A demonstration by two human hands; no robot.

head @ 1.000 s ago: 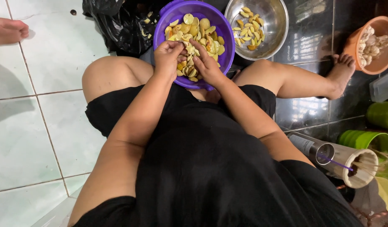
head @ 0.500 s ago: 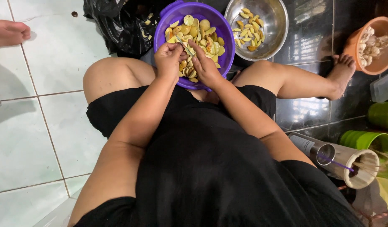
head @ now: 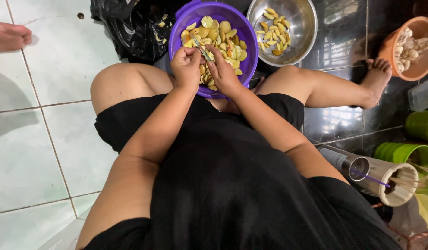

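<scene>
**Two hands working a small piece over the purple basin**

Between the two hands a small yellow-green piece point(head: 204, 52) is pinched, together with what looks like a thin blade, though it is too small here to be sure. It sits directly above the purple basin point(head: 248, 60), so that whatever drops falls back among the pale, flat slices point(head: 225, 32) heaped there. The left hand point(head: 186, 68) has its fingers curled tight around the piece from the near side. The right hand point(head: 224, 71) closes on it from the other side, thumb and forefinger drawn together at the same spot. Both wrists rest at the near rim of the basin, which steadies them.

The basin stands on the floor between the person's bare knees, close enough to reach without leaning. Just beyond it on the right is a steel bowl point(head: 303, 44) with a smaller lot of yellow wedges, kept apart from the basin's load. A black plastic bag point(head: 130, 28) lies crumpled beside the basin on the left, a few scraps on it. Further right an orange bowl point(head: 392, 51) holds pale, knobbly pieces. Someone else's hand point(head: 10, 37) lies on the white tiles at the far left, well apart from the work.
</scene>
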